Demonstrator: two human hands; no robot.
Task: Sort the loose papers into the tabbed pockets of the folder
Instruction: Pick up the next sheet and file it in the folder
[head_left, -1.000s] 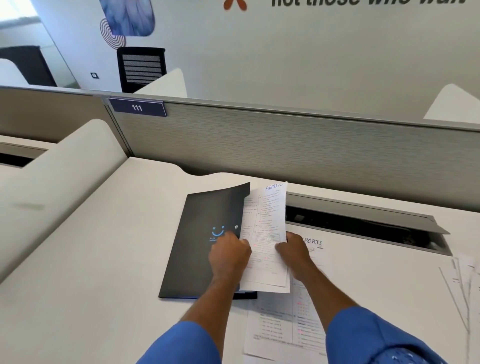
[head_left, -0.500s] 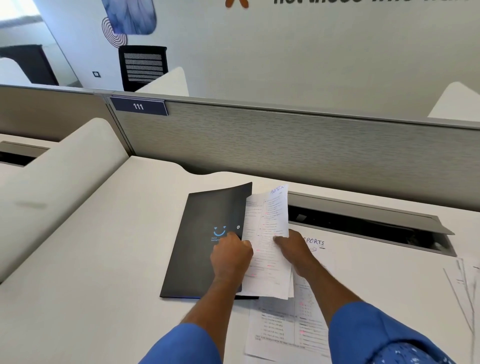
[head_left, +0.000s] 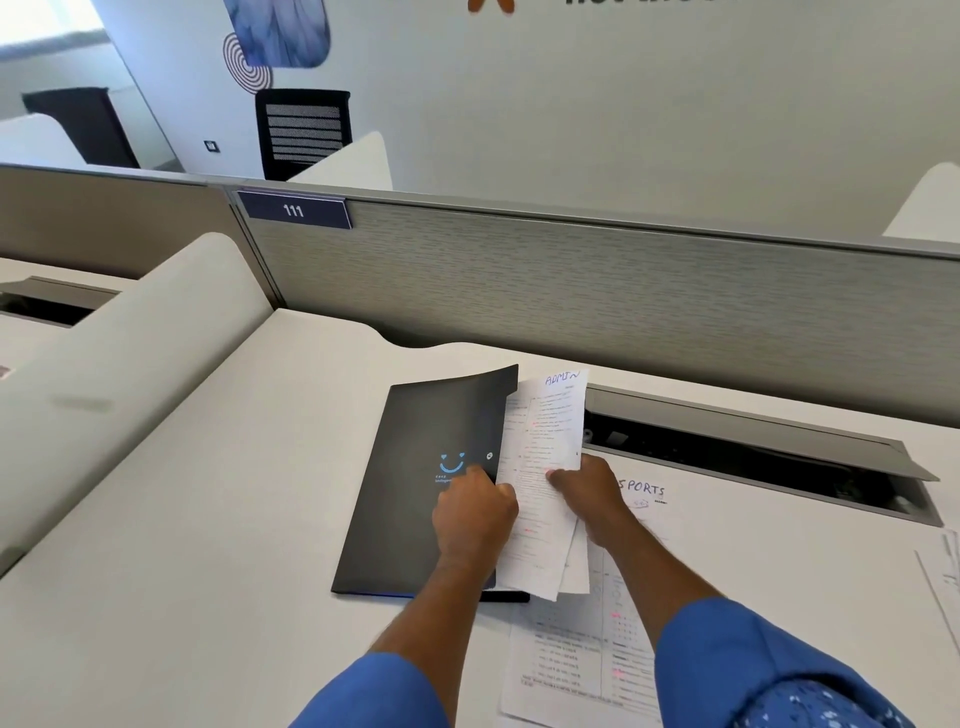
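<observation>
A black folder (head_left: 415, 483) with a blue smiley logo lies on the white desk, its cover slightly lifted along the right edge. My left hand (head_left: 475, 514) grips that cover edge near the logo. My right hand (head_left: 589, 493) pinches a few printed sheets headed "ADMIN" (head_left: 550, 441), which stick out from under the cover. A sheet headed "SPORTS" (head_left: 644, 499) and more printed papers (head_left: 576, 660) lie on the desk beneath my right arm.
A grey partition (head_left: 571, 280) with a "111" plate runs behind the desk. An open cable tray (head_left: 753, 452) sits right of the folder. More papers (head_left: 945, 571) lie at the far right edge. A curved white divider (head_left: 130, 353) stands on the left.
The ADMIN sheets have slid left, further under the folder cover. My right hand has shifted slightly left with them. My left hand stays on the cover edge.
</observation>
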